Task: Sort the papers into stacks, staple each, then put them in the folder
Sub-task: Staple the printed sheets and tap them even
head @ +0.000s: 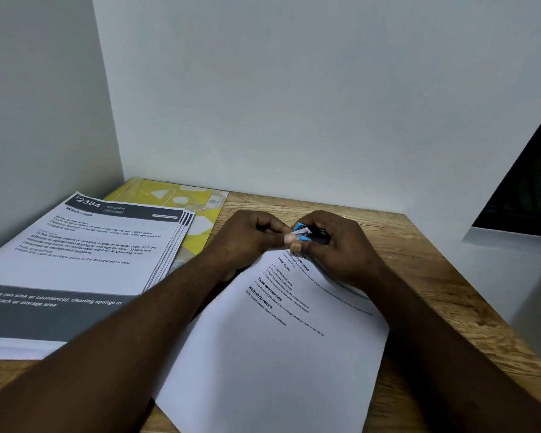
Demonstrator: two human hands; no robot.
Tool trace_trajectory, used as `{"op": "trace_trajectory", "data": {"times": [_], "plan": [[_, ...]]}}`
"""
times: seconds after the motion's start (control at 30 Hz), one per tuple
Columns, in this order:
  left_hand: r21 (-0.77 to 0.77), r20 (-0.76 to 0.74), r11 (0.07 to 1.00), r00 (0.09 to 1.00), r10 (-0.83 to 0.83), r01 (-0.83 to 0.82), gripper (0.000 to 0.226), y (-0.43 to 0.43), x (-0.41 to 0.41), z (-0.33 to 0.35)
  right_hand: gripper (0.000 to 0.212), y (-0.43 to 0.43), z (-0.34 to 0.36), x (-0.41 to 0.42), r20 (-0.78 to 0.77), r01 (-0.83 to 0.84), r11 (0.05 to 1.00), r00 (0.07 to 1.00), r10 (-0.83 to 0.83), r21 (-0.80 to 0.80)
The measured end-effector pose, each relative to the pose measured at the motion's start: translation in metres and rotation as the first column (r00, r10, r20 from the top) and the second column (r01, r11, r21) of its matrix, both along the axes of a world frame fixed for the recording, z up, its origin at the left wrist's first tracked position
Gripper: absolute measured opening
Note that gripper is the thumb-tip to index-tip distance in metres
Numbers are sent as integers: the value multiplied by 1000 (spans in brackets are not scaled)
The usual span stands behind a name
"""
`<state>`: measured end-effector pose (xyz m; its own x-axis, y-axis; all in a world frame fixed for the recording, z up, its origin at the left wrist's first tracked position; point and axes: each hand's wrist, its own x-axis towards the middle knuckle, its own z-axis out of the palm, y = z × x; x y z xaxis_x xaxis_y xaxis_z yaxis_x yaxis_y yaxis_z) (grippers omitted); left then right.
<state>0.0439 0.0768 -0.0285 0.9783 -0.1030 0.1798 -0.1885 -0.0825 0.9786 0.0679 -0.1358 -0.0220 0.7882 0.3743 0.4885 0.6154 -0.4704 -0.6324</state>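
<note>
Closest in, the slanted paper stack (272,364) lies on the wooden desk (419,276), its long axis running away to the right and its far corner meeting both hands straight ahead. The left hand (247,242) pinches that corner, while the right hand (338,248) curls round the small blue-and-black stapler (306,234) set against it. Further left, a second stack (85,254) rests partly on the closed yellow folder (200,226), whose contents are hidden.

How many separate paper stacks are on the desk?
2. The left stack, fanned, overlaps the yellow folder; the front stack lies mid-desk, its far corner at the blue stapler. Others may be hidden.
</note>
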Motion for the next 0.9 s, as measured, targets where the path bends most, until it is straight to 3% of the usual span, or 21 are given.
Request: {"op": "trace_trajectory", "data": {"times": [0.13, 0.3, 0.4, 0.5, 0.9], "plan": [[-112, -66, 992, 995, -71, 64, 22, 1, 1, -2, 27, 0, -1, -1, 6, 5, 1000, 1000, -5, -10], [138, 139, 988, 986, -95, 76, 83, -6, -1, -4, 25, 2, -2, 1, 62, 5, 998, 998, -1, -59], [359, 307, 933, 944, -121, 3, 72, -14, -7, -3, 27, 3, -2, 0, 99, 6, 997, 995, 1, -74], [463, 372, 883, 921, -119, -73, 66, -15, -7, -1, 31, 2, -5, 3, 119, 9, 997, 993, 0, -78], [463, 442, 882, 885, -148, -84, 51, -12, -1, -4, 26, 5, -11, 0, 74, -8, 999, 997, 5, 39]]}}
